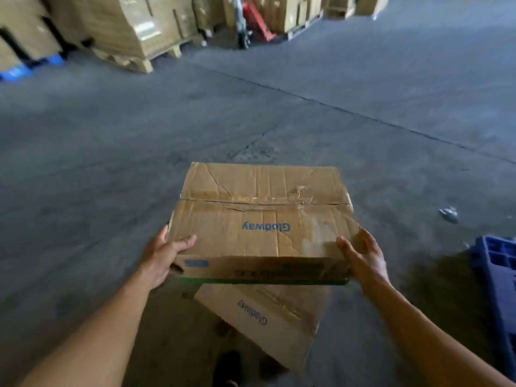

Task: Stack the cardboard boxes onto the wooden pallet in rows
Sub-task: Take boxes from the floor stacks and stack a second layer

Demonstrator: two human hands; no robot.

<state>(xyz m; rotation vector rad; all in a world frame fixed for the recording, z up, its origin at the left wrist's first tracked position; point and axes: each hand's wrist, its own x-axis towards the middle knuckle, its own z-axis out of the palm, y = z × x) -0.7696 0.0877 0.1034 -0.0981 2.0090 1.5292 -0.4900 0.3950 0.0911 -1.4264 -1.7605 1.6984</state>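
A grey concrete floor (111, 163) fills the warehouse; nearest, a second box (268, 317) lies tilted below the held one. The left hand (162, 255) and right hand (363, 258) grip the near corners of a box (262, 216). Far off stand wrapped pallet loads (125, 26).

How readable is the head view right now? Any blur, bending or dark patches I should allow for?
Head view: the held box and both hands, left and right, are fairly sharp, its blue lettering legible; the stacked cartons at the far edge are smeared by blur; wide-angle bending curves the floor seam; the lower box and blue pallet sit in dim shadow.
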